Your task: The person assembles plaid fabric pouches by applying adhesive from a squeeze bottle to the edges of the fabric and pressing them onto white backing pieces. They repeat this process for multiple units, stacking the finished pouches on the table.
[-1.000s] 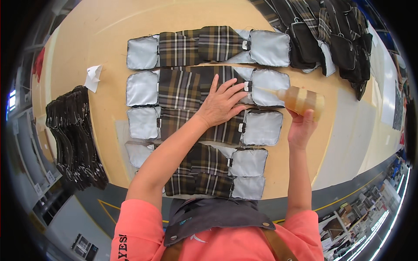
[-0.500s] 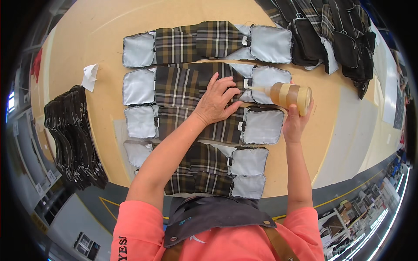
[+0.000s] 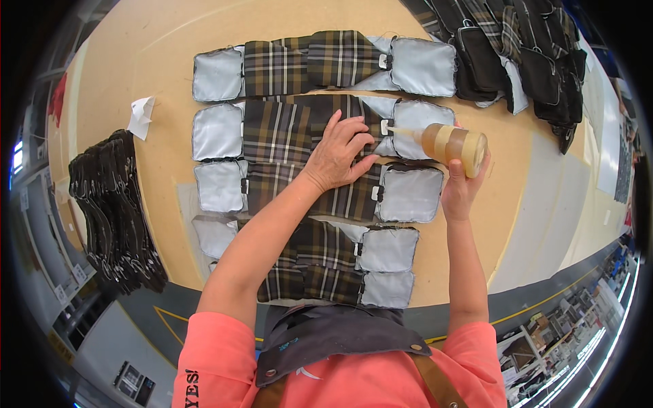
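A squeeze bottle (image 3: 454,147) with a thin pale nozzle and yellowish-brown contents is tilted nearly on its side in my right hand (image 3: 460,194), fingers wrapped round it. The nozzle tip points left and is at a small white tab (image 3: 384,128) on the edge of a plaid fabric piece (image 3: 275,130); whether it touches cannot be made out. My left hand (image 3: 340,153) lies on that plaid cloth, left of the tab, fingers spread. A pale blue lining square (image 3: 218,131) is at the piece's left end; another at its right end is partly behind the bottle.
More plaid pieces with pale lining ends lie in rows above (image 3: 340,61) and below (image 3: 326,245). A stack of dark zippered pieces (image 3: 112,211) is at the table's left, and a dark pile (image 3: 520,54) at the far right. A folded white paper (image 3: 141,118) lies at the left.
The nozzle tip has shifted slightly away from me, from the tab's near edge to about its middle. My left hand stays in place on the plaid cloth.
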`<state>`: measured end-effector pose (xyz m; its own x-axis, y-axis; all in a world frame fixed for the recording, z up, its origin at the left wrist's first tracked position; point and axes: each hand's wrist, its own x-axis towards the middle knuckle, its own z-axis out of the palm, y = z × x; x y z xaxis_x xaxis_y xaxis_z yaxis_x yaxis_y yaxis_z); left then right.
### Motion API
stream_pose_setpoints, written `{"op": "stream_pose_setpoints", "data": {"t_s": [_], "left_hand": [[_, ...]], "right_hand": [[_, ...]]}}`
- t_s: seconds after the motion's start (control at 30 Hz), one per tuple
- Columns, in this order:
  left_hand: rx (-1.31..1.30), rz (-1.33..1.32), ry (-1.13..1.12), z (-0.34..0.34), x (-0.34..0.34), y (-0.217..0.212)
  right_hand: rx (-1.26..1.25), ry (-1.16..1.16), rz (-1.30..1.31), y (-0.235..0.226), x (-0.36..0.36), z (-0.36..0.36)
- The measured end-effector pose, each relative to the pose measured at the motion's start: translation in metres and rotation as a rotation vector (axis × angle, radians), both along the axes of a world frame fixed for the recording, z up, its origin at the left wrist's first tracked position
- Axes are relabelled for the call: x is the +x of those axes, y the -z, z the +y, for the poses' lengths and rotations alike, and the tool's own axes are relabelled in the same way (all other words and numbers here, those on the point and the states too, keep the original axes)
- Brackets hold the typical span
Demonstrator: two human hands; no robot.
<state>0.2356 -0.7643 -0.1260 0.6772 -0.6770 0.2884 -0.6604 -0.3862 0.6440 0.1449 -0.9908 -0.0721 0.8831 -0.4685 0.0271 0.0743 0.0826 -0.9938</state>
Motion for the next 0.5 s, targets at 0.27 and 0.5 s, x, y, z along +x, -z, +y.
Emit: {"op": "stream_pose_setpoints", "data": {"t_s": [0.27, 0.5], "left_hand": [[-0.029, 0.005, 0.003, 0.001, -0.001, -0.004], [0.057, -0.057, 0.090, 0.002, -0.060, -0.039]], "right_hand": [[0.602, 0.134, 0.064, -0.011, -0.008, -0.004], [1.257, 0.169, -0.191, -0.046, -0.040, -0.049]]}}
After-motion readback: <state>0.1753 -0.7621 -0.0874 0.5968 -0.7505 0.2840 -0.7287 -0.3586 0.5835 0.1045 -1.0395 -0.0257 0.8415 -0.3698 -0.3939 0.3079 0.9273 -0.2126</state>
